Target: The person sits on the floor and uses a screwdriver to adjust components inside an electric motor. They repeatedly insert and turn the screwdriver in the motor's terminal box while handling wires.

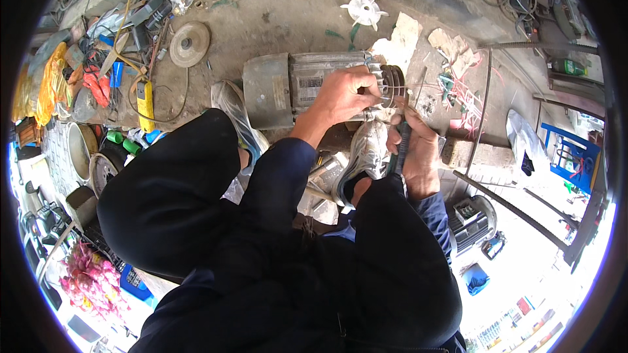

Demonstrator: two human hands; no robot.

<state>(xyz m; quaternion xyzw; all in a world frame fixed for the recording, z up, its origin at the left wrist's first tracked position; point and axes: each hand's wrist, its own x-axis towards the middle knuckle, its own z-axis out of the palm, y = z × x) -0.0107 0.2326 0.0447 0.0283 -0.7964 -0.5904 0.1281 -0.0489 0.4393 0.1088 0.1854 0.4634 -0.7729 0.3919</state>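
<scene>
Head view: grey motor, ribbed, with a smooth cowl, lies sideways on dusty concrete.
Left hand: curled fingers at the motor's right end; what they grip cannot be told.
Right hand: just beside that end, fingers closed around a dark slim tool.
Forearms: left slants forward between the knees.

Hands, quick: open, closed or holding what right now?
Left hand: fingers curled at the motor's end, hold unclear.
Right hand: closed, holding a slim tool.

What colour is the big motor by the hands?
Dull grey motor, seen best in the head view.
</scene>
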